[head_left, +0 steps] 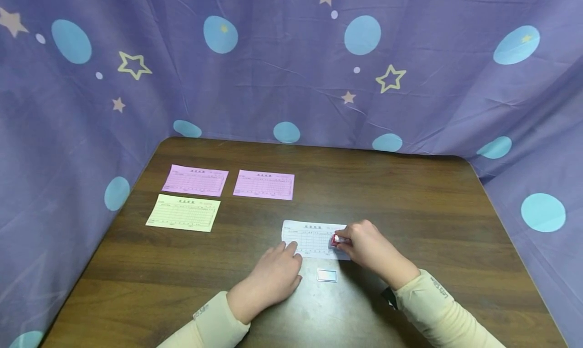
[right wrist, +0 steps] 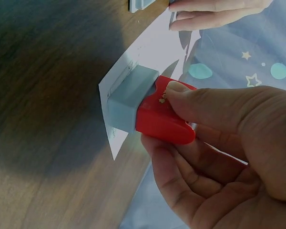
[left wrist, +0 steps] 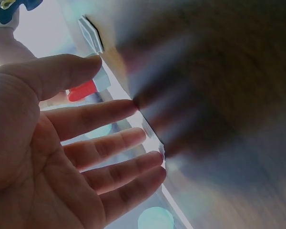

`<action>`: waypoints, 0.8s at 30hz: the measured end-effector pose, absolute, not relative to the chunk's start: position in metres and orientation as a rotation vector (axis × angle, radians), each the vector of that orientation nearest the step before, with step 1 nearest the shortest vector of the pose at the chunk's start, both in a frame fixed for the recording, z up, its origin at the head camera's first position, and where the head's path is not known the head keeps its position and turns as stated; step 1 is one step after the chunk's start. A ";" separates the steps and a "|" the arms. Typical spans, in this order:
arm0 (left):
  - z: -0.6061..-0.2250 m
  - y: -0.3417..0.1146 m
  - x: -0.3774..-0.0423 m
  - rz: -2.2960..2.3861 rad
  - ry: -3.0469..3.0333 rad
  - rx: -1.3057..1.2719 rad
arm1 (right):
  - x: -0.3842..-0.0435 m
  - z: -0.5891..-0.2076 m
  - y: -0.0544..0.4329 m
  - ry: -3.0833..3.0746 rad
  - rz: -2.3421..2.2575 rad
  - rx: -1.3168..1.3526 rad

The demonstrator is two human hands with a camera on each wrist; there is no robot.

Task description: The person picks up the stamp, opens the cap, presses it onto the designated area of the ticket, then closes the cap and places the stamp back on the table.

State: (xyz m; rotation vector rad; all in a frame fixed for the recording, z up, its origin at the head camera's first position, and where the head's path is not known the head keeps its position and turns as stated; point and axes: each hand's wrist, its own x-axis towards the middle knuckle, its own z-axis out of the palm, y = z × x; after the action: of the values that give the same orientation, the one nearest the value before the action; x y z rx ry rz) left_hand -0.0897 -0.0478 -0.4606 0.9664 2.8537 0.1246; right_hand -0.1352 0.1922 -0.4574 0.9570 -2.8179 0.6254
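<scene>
Head view: the right hand [head_left: 370,246] pinches a red stamp [head_left: 340,240] at three o'clock on the white slip [head_left: 305,236]; the left hand [head_left: 272,277], fingers fairly straight, lies at seven. Held too lightly, the white slip might slide (smearing any mark), I'd guess. One sleeve [head_left: 432,307] apparently reads "Let's Sli…"; slip print's illegible.

The head view is evenly lit, with pale glare on the table [head_left: 314,312] at 6 o'clock and blurred print on the paper [head_left: 305,239]. The left wrist view is hazy, blown out towards 11 o'clock; fuzzy finger shadows fall towards 2. In the right wrist view, broad shadow darkens 10 o'clock.
</scene>
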 end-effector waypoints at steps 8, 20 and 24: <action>-0.462 -0.050 -0.090 0.129 2.877 0.984 | -0.135 -0.458 0.191 -2.813 0.613 0.972; -0.463 -0.052 -0.090 0.147 2.892 1.013 | -0.130 -0.457 0.188 -2.802 0.589 0.992; -0.463 -0.050 -0.091 0.153 2.895 1.014 | -0.130 -0.458 0.193 -2.751 0.645 0.990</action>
State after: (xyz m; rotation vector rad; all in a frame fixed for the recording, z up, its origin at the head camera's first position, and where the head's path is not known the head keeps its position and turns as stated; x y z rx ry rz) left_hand -0.0912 -0.0497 -0.4632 1.0143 2.8953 0.1526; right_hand -0.1304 0.1935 -0.4579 0.9898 -2.7507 0.6452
